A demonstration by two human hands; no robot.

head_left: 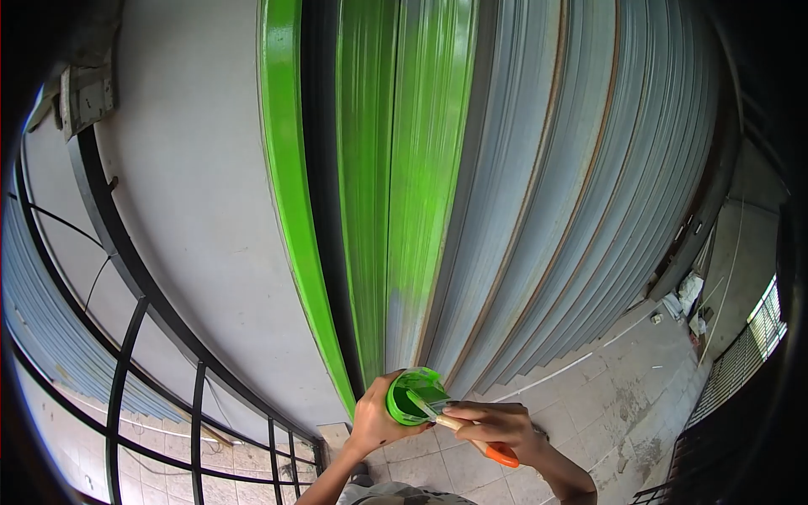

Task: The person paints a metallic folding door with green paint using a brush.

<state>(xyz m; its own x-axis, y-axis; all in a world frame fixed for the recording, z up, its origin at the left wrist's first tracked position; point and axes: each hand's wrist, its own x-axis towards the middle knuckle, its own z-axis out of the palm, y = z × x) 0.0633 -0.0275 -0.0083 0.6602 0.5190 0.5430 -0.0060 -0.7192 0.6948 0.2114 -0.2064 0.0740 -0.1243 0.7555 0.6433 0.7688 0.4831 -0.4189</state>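
Daylit, fisheye-curved, dark corners.

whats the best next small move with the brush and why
Probably lift the brush in the right hand and wipe it on the rim of the paint cup: its bristle end is at the green paint, and a loaded brush might drip.

In our left hand [378, 418] we hold a small open tub [396, 406] of green paint, and in our right hand [498, 427] a brush [454, 421] with an orange-tipped handle, its bristles at the tub's mouth. Before us stands a ribbed metal shutter [539, 202]: its leftmost panels are green, the rest bluish grey with brownish edges. Left of it, we see a green post [290, 168], a pale wall [198, 185] and a black metal frame [126, 353]; below, a tiled floor [581, 404].
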